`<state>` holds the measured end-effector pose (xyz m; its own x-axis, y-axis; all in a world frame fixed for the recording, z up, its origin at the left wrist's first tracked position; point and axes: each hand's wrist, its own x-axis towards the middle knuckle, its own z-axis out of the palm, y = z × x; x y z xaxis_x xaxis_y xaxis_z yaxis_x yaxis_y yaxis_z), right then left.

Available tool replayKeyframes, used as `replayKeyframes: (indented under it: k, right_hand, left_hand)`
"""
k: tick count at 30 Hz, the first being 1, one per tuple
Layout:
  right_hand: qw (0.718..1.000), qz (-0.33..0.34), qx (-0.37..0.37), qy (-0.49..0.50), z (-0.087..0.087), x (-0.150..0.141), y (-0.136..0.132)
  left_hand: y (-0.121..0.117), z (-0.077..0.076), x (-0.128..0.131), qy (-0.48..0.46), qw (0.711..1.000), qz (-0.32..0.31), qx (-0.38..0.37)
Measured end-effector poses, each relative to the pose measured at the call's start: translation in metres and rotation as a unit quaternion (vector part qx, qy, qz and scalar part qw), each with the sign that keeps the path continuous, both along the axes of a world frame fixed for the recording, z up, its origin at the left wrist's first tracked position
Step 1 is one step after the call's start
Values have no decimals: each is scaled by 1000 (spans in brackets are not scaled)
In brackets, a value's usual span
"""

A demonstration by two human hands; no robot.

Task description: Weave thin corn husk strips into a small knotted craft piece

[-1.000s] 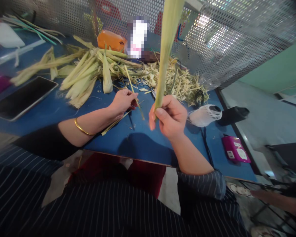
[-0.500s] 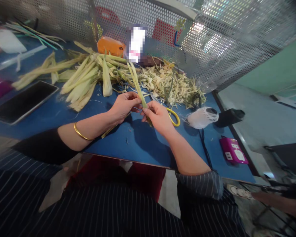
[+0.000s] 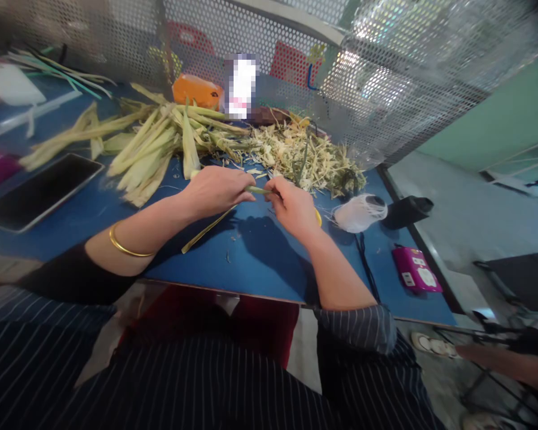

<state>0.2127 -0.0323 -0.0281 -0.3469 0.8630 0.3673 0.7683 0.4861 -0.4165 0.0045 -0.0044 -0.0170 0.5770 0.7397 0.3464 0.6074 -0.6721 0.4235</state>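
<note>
Between my two hands runs a pale green corn husk strip [image 3: 258, 190], pulled roughly level above the blue table. My left hand [image 3: 222, 188] pinches one end of it, the back of the hand facing up. At the other end the fingers of my right hand [image 3: 291, 203] are closed on the strip. A thin yellowish husk strip [image 3: 208, 230] lies under my left hand. Yellow-handled scissors [image 3: 318, 217] are mostly hidden behind my right hand. A heap of long corn husks [image 3: 147, 140] spreads beyond my left hand, and a pile of husk scraps [image 3: 296, 152] beyond my right.
A white thread spool [image 3: 361, 213] and a black spool [image 3: 407, 212] lie right of my hands, with a purple box [image 3: 416, 269] nearer the edge. A dark phone [image 3: 42, 190] rests at left. An orange pack [image 3: 197, 91] stands before the perforated metal screen [image 3: 206, 30].
The husk strip has swung from upright to nearly level between my hands. My left hand has turned palm down, and my hands are slightly farther apart.
</note>
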Motion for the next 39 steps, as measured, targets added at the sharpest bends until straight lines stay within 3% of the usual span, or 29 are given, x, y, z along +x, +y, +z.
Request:
replayKeyframes:
  k: [4, 7, 11, 14, 16, 18, 21, 23, 27, 29, 34, 39]
  right_hand:
    - [999, 20, -35, 11, 4, 10, 7]
    - [996, 32, -73, 35, 6, 19, 12]
    - [985, -52, -34, 160, 3, 30, 24]
    - [913, -163, -12, 375, -4, 30, 32]
    - [858, -185, -51, 476, -8, 21, 31]
    - [846, -117, -146, 499, -12, 7, 23]
    - [843, -4, -235, 484, -17, -14, 9]
    - [833, -6, -232, 502, -19, -19, 4]
    - [810, -38, -218, 543, -22, -10, 11]
    - [801, -44, -228, 552, -21, -4, 15]
    - [795, -42, -243, 555, -16, -4, 15]
    - [756, -94, -194, 618, -9, 8, 22]
  left_hand:
    - [3, -3, 1, -6, 999, 16, -32]
    - [3, 3, 0, -40, 990, 1, -137]
    - [5, 6, 0, -111, 964, 32, -240]
    - [2, 4, 5, -223, 931, 58, -282]
    - [-3, 1, 11, -301, 896, 67, -320]
    - [-9, -3, 17, -345, 866, 73, -354]
    - [-17, -10, 24, -330, 858, 47, -390]
    - [-20, -13, 26, -311, 849, 20, -427]
    - [-17, -13, 24, -315, 799, 16, -511]
    - [-16, -10, 22, -305, 800, 23, -515]
    - [-21, -1, 20, -213, 839, 26, -500]
    - [-25, 3, 23, -226, 836, 70, -496]
